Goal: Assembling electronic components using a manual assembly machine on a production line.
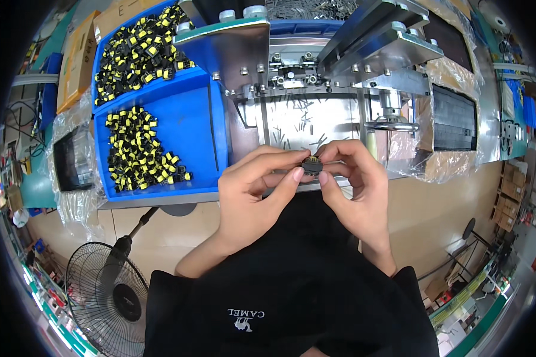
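Item in hand: one small black component (pixel 311 165), pinched between the fingertips of your left hand (pixel 251 196) and right hand (pixel 354 184), held just in front of the metal press fixture (pixel 315 113). Both hands are closed on it. Stock: black-and-yellow components (pixel 138 156) in the blue tray (pixel 190 119) to your left. Step, as judged: inspecting or orienting the part. Your next move calls for a steady pinch and correct alignment.
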Tool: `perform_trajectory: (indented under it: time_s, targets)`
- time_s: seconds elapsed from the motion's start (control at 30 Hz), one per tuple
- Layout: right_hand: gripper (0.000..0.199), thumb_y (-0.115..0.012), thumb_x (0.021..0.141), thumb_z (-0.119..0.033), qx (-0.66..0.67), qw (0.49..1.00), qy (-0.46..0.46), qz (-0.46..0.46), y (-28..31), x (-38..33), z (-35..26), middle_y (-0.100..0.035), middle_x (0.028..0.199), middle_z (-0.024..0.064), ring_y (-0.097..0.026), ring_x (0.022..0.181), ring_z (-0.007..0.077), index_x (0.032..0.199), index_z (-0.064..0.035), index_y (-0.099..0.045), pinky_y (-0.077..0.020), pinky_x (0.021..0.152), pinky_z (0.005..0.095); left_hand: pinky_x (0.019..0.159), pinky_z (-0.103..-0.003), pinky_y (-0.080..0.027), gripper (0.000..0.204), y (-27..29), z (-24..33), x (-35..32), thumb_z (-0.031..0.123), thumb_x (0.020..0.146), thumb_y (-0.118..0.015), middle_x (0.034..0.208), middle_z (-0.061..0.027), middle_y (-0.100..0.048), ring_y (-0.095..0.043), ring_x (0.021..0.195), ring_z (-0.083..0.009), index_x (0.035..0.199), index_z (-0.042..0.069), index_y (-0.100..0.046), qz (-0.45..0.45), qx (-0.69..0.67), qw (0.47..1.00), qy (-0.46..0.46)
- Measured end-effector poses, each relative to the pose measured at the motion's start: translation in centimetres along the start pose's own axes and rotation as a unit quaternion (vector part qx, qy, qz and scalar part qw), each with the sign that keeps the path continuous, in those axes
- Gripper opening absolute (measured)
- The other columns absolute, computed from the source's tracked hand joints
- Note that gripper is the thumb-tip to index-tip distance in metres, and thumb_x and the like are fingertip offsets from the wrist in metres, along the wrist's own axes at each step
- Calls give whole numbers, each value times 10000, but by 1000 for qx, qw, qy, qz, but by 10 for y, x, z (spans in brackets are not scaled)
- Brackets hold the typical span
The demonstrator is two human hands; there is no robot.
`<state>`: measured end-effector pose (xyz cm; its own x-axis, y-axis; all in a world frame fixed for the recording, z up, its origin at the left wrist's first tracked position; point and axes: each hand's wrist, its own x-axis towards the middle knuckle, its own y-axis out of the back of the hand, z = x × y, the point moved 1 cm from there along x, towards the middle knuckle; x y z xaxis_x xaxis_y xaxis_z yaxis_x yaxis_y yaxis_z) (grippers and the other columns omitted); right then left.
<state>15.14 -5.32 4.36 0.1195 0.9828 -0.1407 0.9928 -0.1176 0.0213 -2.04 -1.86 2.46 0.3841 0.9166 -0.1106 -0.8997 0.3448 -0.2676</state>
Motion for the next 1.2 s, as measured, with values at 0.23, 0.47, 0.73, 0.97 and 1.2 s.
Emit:
perform_trajectory:
  time_s: [0.23, 0.47, 0.73, 0.97, 1.2]
  targets:
    - [217, -659, 802, 102, -42, 999, 20, 4, 0, 1, -4, -659, 989, 116, -659, 896, 137, 999, 51, -585, -583, 861, 293, 933, -272, -584, 278, -3, -4, -1, -144, 896, -643, 1172, -153, -652, -682, 1086, -203, 1161, -84, -696, 13, 4, 999, -31]
    - [278, -653, 806, 143, -72, 997, -14, -20, 3, -2, -3, -632, 1125, 138, -634, 1037, 150, 1042, 18, -574, -517, 965, 293, 906, -269, -580, 286, 1, -9, -1, -148, 864, -677, 1165, -150, -659, -691, 1047, -189, 1137, -74, -715, 7, 66, 995, -77]
    - [255, -636, 863, 111, -146, 989, -15, -11, 4, -4, -1, -640, 1128, 131, -653, 1030, 177, 1103, 33, -603, -530, 945, 310, 950, -314, -579, 246, 15, -19, 4, -149, 916, -608, 1178, -162, -625, -667, 1088, -216, 1153, -113, -666, -5, -20, 1000, 22]
    - [199, -597, 899, 75, -357, 923, 103, 101, 41, -30, 10, -648, 1051, 138, -659, 920, 224, 1093, 34, -612, -528, 846, 338, 858, -318, -578, 202, 114, -1, 29, 12, 936, -647, 975, -128, -746, -737, 907, -205, 1119, -50, -706, 216, 112, 970, 21]
    - [249, -605, 838, 68, -480, 852, 139, 159, 57, -21, 33, -588, 1094, 171, -590, 1033, 358, 1083, 32, -583, -465, 910, 424, 961, -293, -534, 327, 169, 87, 73, 32, 980, -653, 1109, -133, -723, -703, 1086, -219, 1281, -82, -601, 355, 158, 881, -269]
